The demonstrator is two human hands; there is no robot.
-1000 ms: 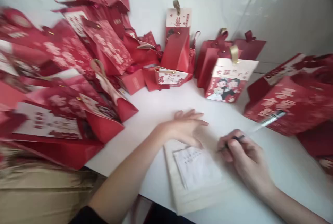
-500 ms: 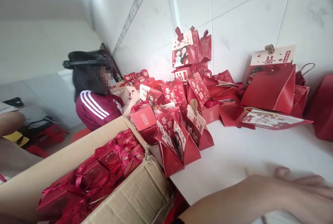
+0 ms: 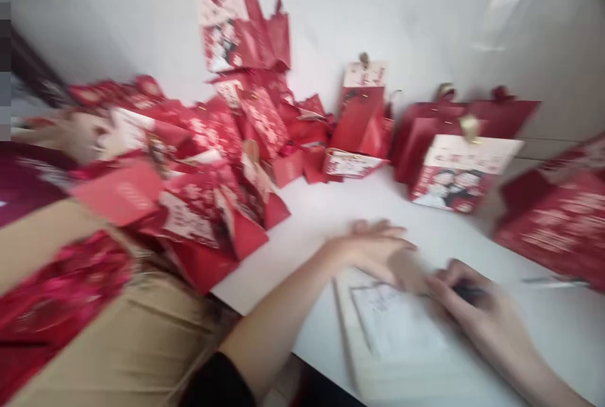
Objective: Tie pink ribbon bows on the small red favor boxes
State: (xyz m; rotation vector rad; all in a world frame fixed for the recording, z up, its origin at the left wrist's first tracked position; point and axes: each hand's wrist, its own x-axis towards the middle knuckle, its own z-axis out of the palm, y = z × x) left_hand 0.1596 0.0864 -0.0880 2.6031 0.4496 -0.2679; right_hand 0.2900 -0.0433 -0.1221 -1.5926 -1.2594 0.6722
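Note:
A notebook with handwriting or line drawing on its page lies on the white table, blurred by motion. My left hand rests over its upper edge, fingers stretched out towards the right. To the right of the page is my right hand, its fingers curled around something small and dark that I cannot make out. The thumb and fingertips come close to the left hand. A thin pen-like thing lies to the right of that hand.
Red paper gift bags with couple prints crowd the table's left and back, some stacked. More bags stand at the right. An open cardboard box of red boxes sits at the left, beside another person's maroon sleeve.
The view has swung right and down. My right hand, out of view before, now shows, and more of the notebook is visible. My left hand appears further left in the picture, its fingers still extended.

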